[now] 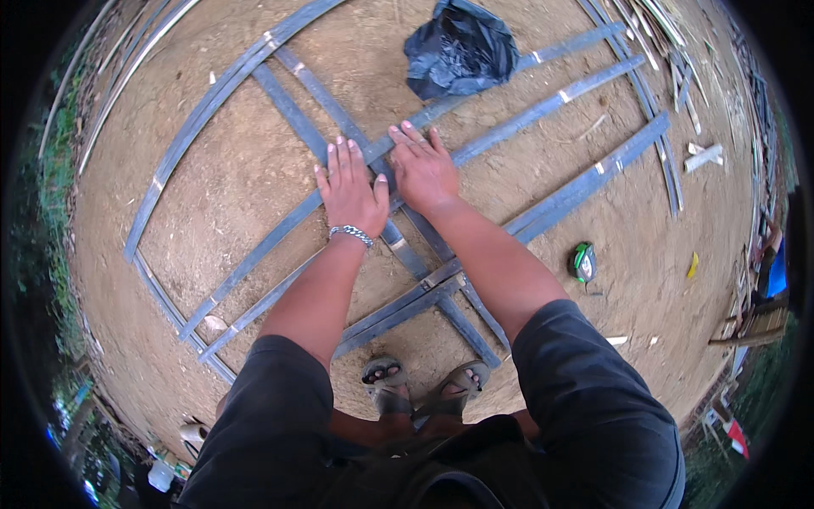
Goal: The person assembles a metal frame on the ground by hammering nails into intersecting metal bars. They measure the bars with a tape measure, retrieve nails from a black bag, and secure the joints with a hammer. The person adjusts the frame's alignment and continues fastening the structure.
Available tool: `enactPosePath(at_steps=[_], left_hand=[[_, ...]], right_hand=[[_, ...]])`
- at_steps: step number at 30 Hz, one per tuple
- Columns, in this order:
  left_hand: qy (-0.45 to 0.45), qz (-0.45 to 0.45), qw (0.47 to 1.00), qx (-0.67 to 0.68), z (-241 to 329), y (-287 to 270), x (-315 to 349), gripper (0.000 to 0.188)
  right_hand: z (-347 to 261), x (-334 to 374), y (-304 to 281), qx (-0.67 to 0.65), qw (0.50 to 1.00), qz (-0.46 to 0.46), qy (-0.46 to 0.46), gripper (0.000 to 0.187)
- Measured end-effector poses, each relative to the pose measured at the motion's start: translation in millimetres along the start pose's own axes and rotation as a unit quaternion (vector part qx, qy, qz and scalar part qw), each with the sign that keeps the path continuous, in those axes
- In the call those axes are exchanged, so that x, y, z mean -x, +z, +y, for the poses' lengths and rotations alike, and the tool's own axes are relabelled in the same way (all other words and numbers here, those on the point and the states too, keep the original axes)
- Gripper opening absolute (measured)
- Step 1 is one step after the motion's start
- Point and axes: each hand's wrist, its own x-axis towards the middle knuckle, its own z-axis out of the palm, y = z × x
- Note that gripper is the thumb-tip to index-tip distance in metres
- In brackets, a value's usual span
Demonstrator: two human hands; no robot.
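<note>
Long dark flat strips with pale bands at intervals lie crossed in a lattice on the ground. My left hand, with a chain bracelet at the wrist, lies flat over a crossing near the middle, fingers stretched out and thumb apart. Right beside it, my right hand rests on the same crossing. Its fingers point away from me, slightly bent, and some are spread. Both palms face down and hide the strips' meeting point. Neither hand appears to grip anything.
A crumpled black plastic bag sits on the far strips. A green and black tape measure lies to the right on bare earth. Pale offcuts and loose strips are scattered at the far right. My sandalled feet stand by the near strips.
</note>
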Motion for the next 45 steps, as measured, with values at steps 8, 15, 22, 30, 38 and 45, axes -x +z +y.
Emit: enactPosePath(at_steps=[8,15,22,30,38,45], left_hand=[[-0.006,-0.027,0.997,-0.068,10.9,2.5,-7.0,0.083],[0.041,0.040,0.993,-0.106,-16.4,42.7,-2.4,0.072],[0.074,0.106,0.991,-0.019,-26.3,45.6,-1.3,0.071],[-0.016,0.095,0.972,0.216,-15.8,27.4,-4.8,0.052],[-0.051,0.070,0.974,0.210,-3.8,9.6,-0.3,0.051],[-0.125,0.103,0.965,0.205,13.5,16.5,-7.5,0.051]], right_hand=[[-7.0,4.3,3.0,-0.142,0.983,0.107,0.044,0.011],[-62.0,29.5,-18.8,-0.315,0.895,0.123,0.291,0.005],[-49.6,6.8,-10.8,-0.357,0.886,0.030,0.294,0.010],[-25.6,-16.4,-9.2,-0.364,0.905,-0.005,0.220,0.015],[-18.9,-39.9,0.9,-0.286,0.944,-0.051,0.154,0.017],[-4.8,-39.0,3.2,-0.287,0.954,-0.035,0.082,0.014]])
